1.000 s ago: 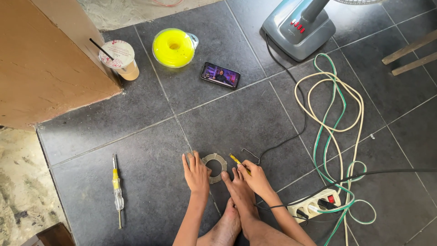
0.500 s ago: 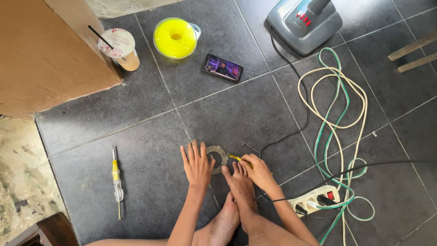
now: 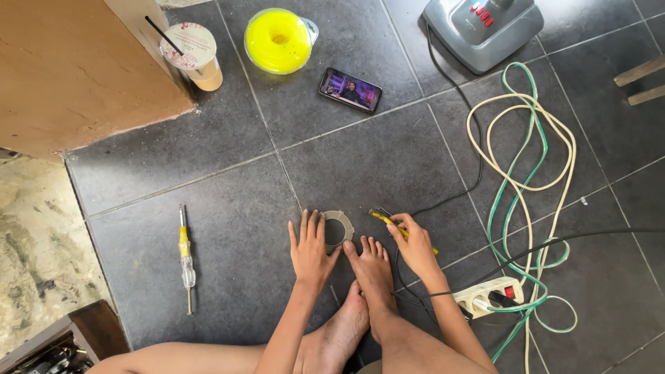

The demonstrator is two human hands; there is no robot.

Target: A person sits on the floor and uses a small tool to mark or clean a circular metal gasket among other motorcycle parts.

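Observation:
I sit on a dark tiled floor with my bare feet (image 3: 367, 277) in front of me. My left hand (image 3: 309, 248) lies flat, fingers spread, on the left edge of a grey ring-shaped part (image 3: 337, 228) on the floor. The toes of one foot touch the ring's lower right side. My right hand (image 3: 414, 244) grips a thin yellow-handled tool (image 3: 383, 219) whose tip points toward the ring. A black cord runs under the right wrist.
A yellow screwdriver (image 3: 185, 257) lies at left. Far side: lidded drink cup with straw (image 3: 192, 55), yellow line spool (image 3: 279, 40), phone with lit screen (image 3: 350, 90), grey fan base (image 3: 483, 28). Coiled cream and green cables (image 3: 526, 180) and a power strip (image 3: 488, 296) lie right. Wooden cabinet (image 3: 69, 76) at upper left.
The view has shifted down and slightly left, so the far objects sit higher in the frame. My hands stay on the ring and the yellow tool with little movement.

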